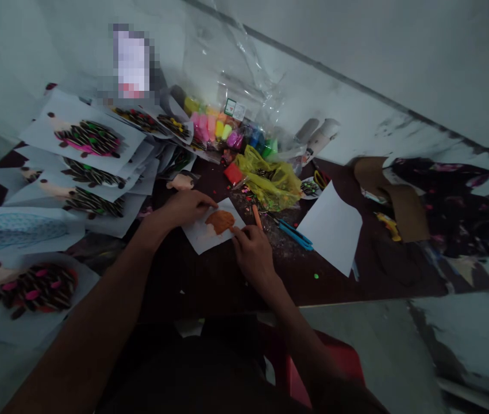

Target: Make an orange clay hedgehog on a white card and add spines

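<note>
Left hand point(190, 206) loosely spread, no grip visible, seemingly steadying paper point(199, 242); right hand point(255, 253) half-curled, grip can't tell, at orange patch point(220, 221) between both. Blue tool point(296, 234) beyond right hand, likely kept handy.

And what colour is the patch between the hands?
The patch is orange-brown, shown in the head view.

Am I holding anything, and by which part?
Grip can't be told: left hand touches the white paper by its upper edge; right hand touches the flattened orange clay at its right edge.
</note>
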Demonstrator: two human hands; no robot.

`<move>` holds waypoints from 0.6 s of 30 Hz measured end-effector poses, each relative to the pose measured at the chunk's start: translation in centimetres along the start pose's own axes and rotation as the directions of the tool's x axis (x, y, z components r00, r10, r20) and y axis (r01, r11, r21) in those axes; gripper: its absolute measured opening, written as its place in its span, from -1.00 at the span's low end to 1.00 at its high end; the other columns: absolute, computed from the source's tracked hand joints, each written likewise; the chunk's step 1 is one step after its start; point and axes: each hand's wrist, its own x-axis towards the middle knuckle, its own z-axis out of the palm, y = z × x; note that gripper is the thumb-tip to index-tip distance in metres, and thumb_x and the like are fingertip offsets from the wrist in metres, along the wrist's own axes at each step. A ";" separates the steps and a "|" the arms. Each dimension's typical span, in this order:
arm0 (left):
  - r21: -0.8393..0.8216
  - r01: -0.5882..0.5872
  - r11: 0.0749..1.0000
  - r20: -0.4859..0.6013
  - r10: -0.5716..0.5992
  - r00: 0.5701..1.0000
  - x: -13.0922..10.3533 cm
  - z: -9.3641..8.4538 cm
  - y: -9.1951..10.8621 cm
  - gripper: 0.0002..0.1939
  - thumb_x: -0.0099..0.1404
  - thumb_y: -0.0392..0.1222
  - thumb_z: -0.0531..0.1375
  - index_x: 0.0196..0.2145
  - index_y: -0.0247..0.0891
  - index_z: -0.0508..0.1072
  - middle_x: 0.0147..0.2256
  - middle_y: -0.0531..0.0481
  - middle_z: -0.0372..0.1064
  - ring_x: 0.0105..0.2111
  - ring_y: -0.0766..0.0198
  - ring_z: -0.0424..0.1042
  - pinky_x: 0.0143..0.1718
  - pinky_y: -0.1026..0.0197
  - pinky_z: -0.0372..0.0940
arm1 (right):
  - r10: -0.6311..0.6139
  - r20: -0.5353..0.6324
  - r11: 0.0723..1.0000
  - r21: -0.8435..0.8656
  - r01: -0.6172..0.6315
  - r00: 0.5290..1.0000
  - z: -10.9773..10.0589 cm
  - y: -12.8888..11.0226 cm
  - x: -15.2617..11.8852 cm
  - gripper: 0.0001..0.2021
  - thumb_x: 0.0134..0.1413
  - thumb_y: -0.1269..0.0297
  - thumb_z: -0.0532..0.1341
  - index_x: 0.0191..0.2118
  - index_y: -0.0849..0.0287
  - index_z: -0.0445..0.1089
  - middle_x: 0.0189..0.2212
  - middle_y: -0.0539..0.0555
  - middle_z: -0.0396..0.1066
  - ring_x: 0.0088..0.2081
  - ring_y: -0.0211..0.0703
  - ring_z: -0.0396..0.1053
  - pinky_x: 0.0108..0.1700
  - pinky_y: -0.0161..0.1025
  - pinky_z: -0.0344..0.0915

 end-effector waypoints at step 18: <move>-0.516 -0.078 0.853 0.082 0.139 0.987 -1.0 -1.6 0.9 -0.42 0.39 -0.01 0.06 0.27 -0.30 0.34 -0.32 -0.07 0.58 -0.61 0.39 0.27 -0.57 0.35 0.20 | 0.079 -0.214 0.917 0.398 0.013 0.974 -2.2 -0.5 1.8 -0.80 0.36 0.30 0.14 -0.14 0.15 0.54 -0.28 0.08 0.52 -0.25 -0.17 0.45 0.04 -0.15 0.34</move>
